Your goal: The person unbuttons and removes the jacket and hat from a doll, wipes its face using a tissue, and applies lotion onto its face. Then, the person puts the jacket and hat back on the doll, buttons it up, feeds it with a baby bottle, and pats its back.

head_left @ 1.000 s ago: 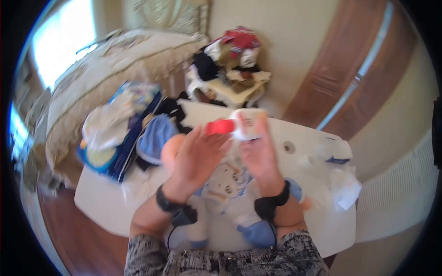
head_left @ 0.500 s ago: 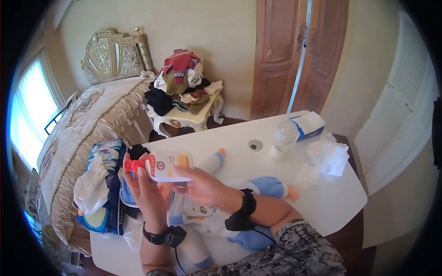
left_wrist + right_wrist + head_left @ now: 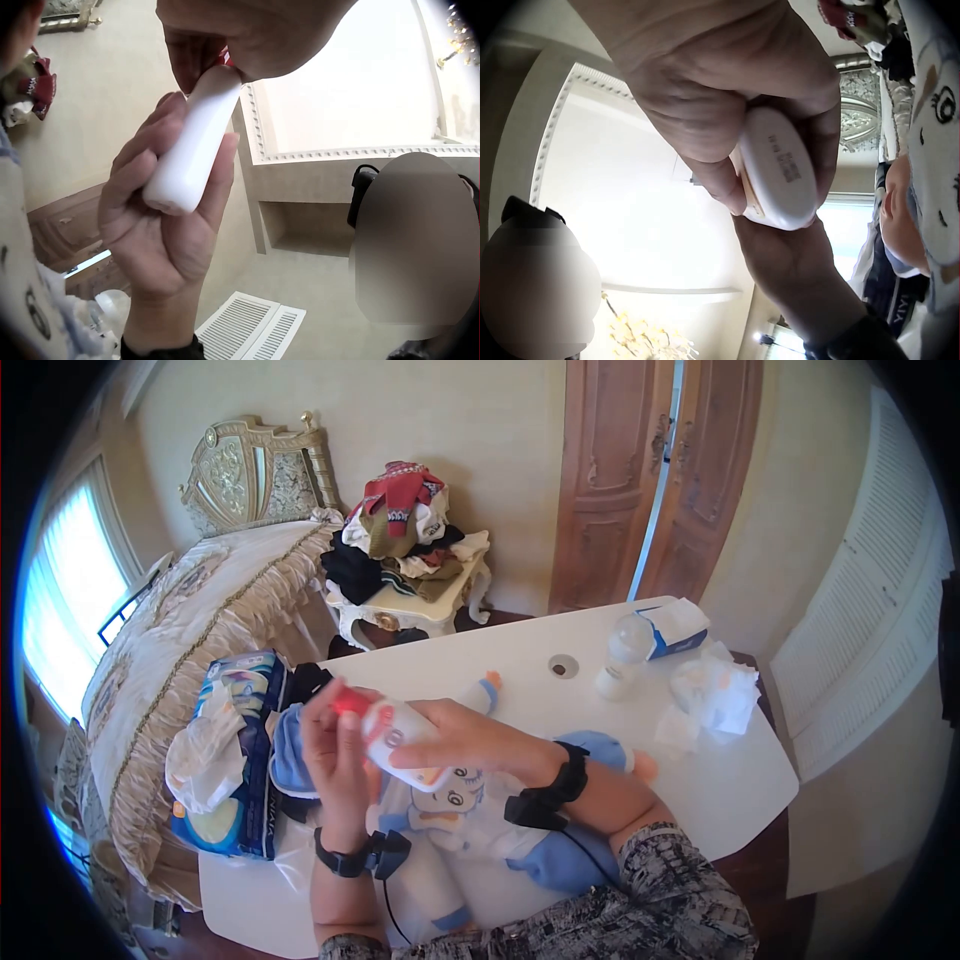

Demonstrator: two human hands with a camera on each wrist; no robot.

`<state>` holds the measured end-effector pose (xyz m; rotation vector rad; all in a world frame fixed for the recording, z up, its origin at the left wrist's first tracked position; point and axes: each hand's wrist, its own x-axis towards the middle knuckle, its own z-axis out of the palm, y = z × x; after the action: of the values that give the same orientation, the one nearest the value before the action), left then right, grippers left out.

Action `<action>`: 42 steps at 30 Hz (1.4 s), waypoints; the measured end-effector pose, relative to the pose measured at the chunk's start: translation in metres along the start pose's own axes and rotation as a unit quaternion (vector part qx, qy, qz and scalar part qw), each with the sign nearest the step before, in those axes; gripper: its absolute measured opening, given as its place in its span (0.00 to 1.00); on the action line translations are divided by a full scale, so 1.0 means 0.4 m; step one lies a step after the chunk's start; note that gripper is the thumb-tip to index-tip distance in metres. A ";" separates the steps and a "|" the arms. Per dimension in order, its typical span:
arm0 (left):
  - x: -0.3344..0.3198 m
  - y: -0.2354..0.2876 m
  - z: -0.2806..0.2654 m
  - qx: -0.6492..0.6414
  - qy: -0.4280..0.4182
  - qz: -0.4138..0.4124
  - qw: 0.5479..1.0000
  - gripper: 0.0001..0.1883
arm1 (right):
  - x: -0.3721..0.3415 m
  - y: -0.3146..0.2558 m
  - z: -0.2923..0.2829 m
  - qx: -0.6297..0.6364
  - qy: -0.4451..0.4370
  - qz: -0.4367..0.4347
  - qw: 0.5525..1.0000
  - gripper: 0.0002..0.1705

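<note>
A white bottle [image 3: 405, 745] with a red cap [image 3: 350, 700] is held tilted above a doll in a white and blue outfit [image 3: 480, 820]. The left hand [image 3: 335, 760] pinches the red cap between thumb and fingers. Around the white body the right hand [image 3: 465, 738] is curled, its thumb along the label. In the left wrist view the bottle [image 3: 195, 142] spans both hands, the left hand [image 3: 247, 34] at the cap end and the right hand [image 3: 161, 225] gripping the body. The right wrist view shows the bottle's base [image 3: 780, 169], printed with small text.
A diaper pack [image 3: 258, 760] with a crumpled white cloth [image 3: 208, 750] lies on the white table's left side. Toward the right stand a clear-topped bottle [image 3: 625, 650], a tissue box [image 3: 678, 625] and crumpled tissues [image 3: 725, 690]. Clothes [image 3: 395, 510] are piled on a side table behind.
The bottle has come down from farther over the table and turned, its cap now up and to the left. The left hand has closed from extended fingers onto the cap.
</note>
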<state>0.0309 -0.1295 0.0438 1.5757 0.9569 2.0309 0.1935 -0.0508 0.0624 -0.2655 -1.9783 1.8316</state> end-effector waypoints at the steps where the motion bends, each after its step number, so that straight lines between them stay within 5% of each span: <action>1: -0.010 -0.008 0.004 0.011 -0.036 -0.003 0.999 0.17 | -0.004 -0.003 0.006 -0.018 0.011 -0.022 1.000 0.33; 3: -0.017 -0.008 -0.002 -0.004 -0.105 -0.036 0.994 0.22 | -0.018 -0.005 0.006 -0.064 0.035 -0.039 0.997 0.32; 8: 0.015 0.021 0.016 -0.094 0.006 -0.053 0.994 0.33 | -0.139 -0.050 -0.064 -0.062 0.147 -0.052 0.986 0.26; 14: 0.053 0.004 -0.079 -0.151 0.089 -0.082 0.981 0.27 | -0.323 -0.123 -0.207 -0.153 0.433 -0.103 0.882 0.20; 20: 0.068 0.015 -0.112 -0.174 0.114 -0.068 0.976 0.26 | -0.506 0.028 -0.412 -0.249 0.592 -0.047 0.765 0.24; 27: 0.072 -0.002 -0.162 -0.255 0.090 -0.084 0.959 0.26 | -0.578 0.203 -0.541 -0.235 0.624 -0.003 0.746 0.28; 42: 0.076 0.010 -0.146 -0.348 0.073 -0.137 0.924 0.28 | -0.618 0.288 -0.565 -0.275 0.600 0.061 0.749 0.37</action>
<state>-0.0330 -0.1275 0.0597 0.8685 0.3821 1.9839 0.4942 0.0617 -0.0871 -1.3662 -1.3920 0.6076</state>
